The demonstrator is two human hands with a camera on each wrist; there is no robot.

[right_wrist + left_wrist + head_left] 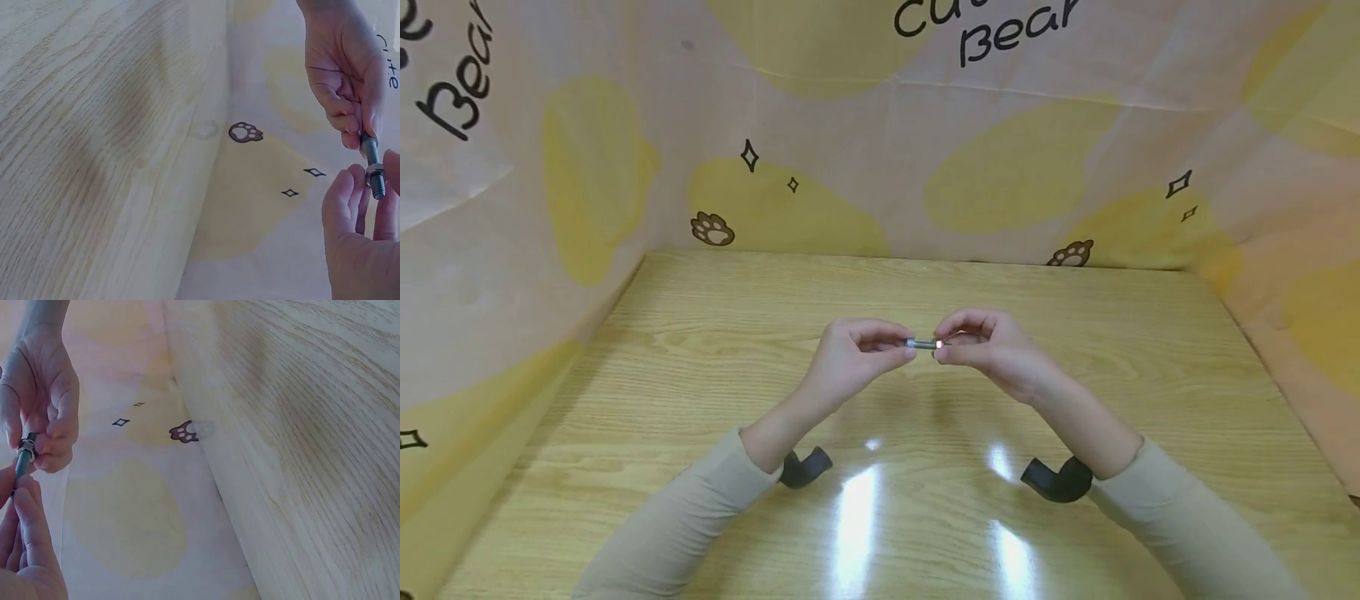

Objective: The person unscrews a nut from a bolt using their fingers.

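A metal bolt (923, 344) is held level above the table between two hands. My left hand (848, 354) pinches its head end between thumb and fingers, so the head is mostly hidden. From the other side my right hand (1003, 354) has its thumb and fingertips around a nut (375, 169), which sits on the threaded shank. In the right wrist view the threaded tip sticks out past the nut. Bare shank shows between the two hands.
The wood-grain table (700, 333) reflects bright light near its front. Printed cloth walls (865, 183) rise at the back and both sides. Black curved pieces (1058, 482) show beside each wrist, by the sleeve cuffs.
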